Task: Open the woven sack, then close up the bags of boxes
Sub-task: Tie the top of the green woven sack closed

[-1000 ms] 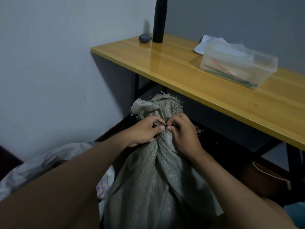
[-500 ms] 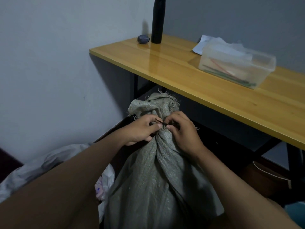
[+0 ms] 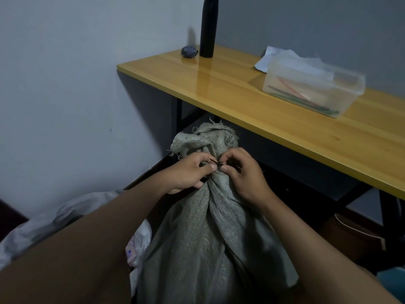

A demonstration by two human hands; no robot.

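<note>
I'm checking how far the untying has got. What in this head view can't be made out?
- Tie at the woven sack neck: only a thin dark end shows; left hand and right hand fingers cover the rest.
- Sack contents: hidden by the gathered cloth.
- Black post on the desk: cut off by the top edge.
- Items in the clear box: blurred by its cloudy walls.

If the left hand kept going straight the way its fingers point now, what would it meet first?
The left hand points rightward at the sack's tied neck, so it would likely meet the right hand first: their fingertips are nearly touching at the thin tie on the woven sack. Depth between them is unclear.
</note>
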